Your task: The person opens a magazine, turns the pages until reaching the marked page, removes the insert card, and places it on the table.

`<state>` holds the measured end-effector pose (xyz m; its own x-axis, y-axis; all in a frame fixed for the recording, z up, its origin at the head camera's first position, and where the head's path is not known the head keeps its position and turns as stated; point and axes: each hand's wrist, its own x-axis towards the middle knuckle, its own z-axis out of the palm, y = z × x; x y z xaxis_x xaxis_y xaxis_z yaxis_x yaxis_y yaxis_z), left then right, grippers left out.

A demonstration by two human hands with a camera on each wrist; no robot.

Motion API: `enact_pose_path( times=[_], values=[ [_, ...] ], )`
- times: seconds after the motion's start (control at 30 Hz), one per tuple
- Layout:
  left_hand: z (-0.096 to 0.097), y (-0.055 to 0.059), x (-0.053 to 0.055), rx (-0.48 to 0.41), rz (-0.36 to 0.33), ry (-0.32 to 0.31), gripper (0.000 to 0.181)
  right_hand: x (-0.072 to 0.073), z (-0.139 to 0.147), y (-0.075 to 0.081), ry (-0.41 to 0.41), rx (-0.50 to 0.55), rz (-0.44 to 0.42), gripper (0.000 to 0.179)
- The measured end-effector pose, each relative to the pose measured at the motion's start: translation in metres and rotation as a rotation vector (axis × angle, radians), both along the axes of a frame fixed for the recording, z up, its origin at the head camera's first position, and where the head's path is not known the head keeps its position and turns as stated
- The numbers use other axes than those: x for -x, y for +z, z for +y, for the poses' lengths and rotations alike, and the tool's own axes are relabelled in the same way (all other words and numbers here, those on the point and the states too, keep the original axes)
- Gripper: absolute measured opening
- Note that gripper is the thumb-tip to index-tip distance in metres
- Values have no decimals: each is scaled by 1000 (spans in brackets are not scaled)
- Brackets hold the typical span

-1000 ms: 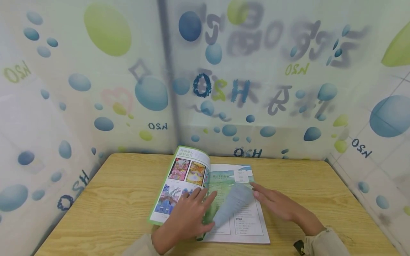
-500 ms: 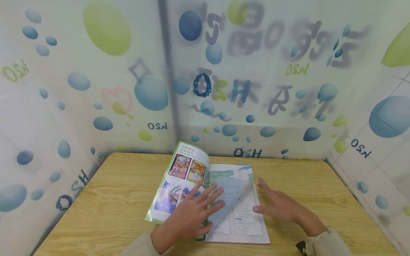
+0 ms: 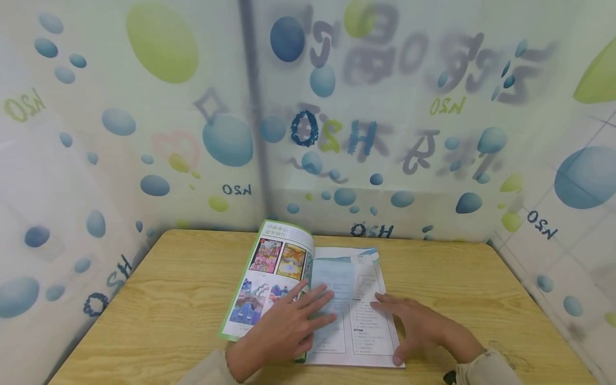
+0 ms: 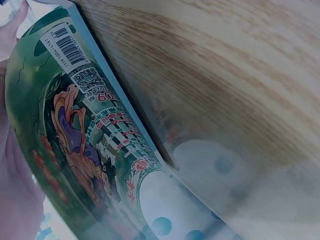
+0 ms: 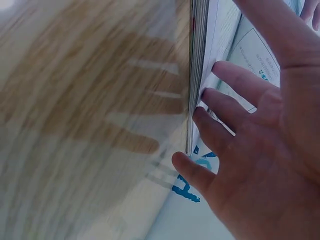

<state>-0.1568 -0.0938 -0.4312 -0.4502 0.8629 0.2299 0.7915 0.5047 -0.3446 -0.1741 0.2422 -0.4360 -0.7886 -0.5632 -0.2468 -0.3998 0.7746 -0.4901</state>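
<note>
An open magazine [image 3: 358,361] lies on the table, its left side [image 3: 247,315] showing coloured pictures. Over the inner part of the right side is a pale bluish leaf [image 3: 332,272] with a slanting edge. My left hand [image 3: 284,326] reaches across the lower fold, fingers spread over the leaf's left part. At the right edge is my right hand [image 3: 421,326], fingers over the printed page and thumb by the lower corner. In the right wrist view its fingers [image 5: 235,107] lie loosely against the page edges. The left wrist view shows the magazine's green illustrated cover [image 4: 75,135] with a barcode.
The wooden table [image 3: 183,289] extends around the magazine on both sides. Behind it hangs a pale curtain [image 3: 337,160] printed with blue and green drops and lettering. A dark object [image 3: 449,377] shows by the right sleeve.
The grey leaf that was curled diagonally between the hands now lies flatter toward the fold. My left fingers have spread over it. My right hand lifted off, then came down lower on the right edge.
</note>
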Motion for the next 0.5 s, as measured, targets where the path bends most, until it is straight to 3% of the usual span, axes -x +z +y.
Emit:
enact_pose_path(
  times=[0.2,0.5],
  values=[
    [1,2,-1,34,-9,-43,41,-1,0,0,1,-3,10,108],
    [3,1,-1,-6,16,-67,30,0,0,-1,18,4,28,109]
  ],
)
